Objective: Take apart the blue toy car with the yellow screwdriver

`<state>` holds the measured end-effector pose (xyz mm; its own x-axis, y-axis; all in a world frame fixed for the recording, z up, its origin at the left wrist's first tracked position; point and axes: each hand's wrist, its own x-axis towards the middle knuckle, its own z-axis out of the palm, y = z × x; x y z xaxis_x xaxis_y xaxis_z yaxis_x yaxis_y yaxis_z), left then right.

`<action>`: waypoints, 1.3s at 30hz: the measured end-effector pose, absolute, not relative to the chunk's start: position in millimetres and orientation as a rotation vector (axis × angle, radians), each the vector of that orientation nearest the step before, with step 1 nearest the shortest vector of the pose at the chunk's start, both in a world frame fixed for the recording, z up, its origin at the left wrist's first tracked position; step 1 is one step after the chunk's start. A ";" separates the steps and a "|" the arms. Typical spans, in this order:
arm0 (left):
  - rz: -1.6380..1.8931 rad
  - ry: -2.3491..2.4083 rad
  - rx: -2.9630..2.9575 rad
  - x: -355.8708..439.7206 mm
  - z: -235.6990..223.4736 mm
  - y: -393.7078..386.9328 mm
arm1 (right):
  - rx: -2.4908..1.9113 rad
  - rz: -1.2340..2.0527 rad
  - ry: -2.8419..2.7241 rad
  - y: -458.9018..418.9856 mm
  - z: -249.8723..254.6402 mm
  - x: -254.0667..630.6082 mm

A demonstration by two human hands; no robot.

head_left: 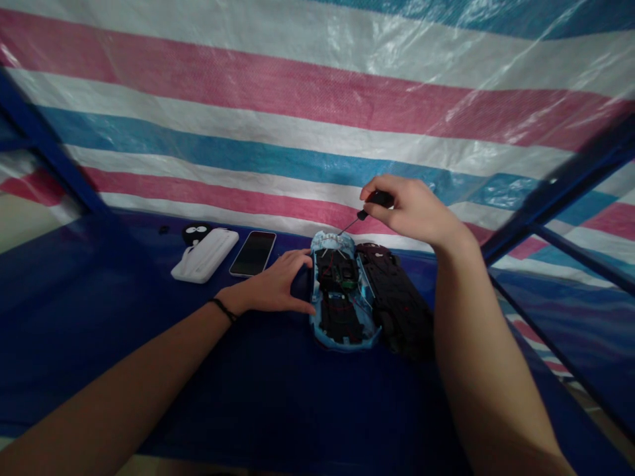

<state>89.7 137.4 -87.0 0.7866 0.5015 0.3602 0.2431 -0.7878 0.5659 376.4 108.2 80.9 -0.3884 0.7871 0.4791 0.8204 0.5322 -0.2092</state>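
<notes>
A light-blue toy car body [368, 330] lies upside down on the blue shelf, its inside with wires and a green circuit board showing. My left hand [280, 281] rests against its left side, thumb and fingers spread apart along the edge. In my right hand [409, 205] is a screwdriver [363, 214] with a dark handle, held slanting down to the left. Its tip reaches the far end of the car body; whether it sits on a screw is too small to tell. Right beside the body lies the black car chassis [397, 291], detached and touching or nearly touching it.
Left of the car lie a smartphone [254, 254], a white power bank [206, 256] and a black fuzzy thing with white eyes [194, 231]. The blue metal shelf [278, 390] has posts on both sides. A striped plastic sheet [248, 125] hangs behind.
</notes>
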 end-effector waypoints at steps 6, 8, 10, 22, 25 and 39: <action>0.681 0.574 2.492 93.1 -90.1 136.7 | -1.478 -0.070 -2.362 116.8 72.9 376.9; 0.680 0.575 2.498 93.1 -88.9 136.2 | -1.519 -0.062 -2.383 119.4 70.4 378.2; 0.673 0.571 2.508 93.3 -88.0 135.5 | -1.531 -0.050 -2.392 121.8 68.0 379.5; 0.710 0.535 2.595 94.6 -87.7 134.7 | -1.482 -0.066 -2.416 128.4 59.8 379.1; 0.696 0.537 2.600 94.4 -87.0 134.4 | -1.476 -0.058 -2.420 128.5 60.0 380.7; 0.682 0.541 2.604 94.3 -87.3 134.4 | -1.473 0.009 -2.356 129.0 59.8 385.3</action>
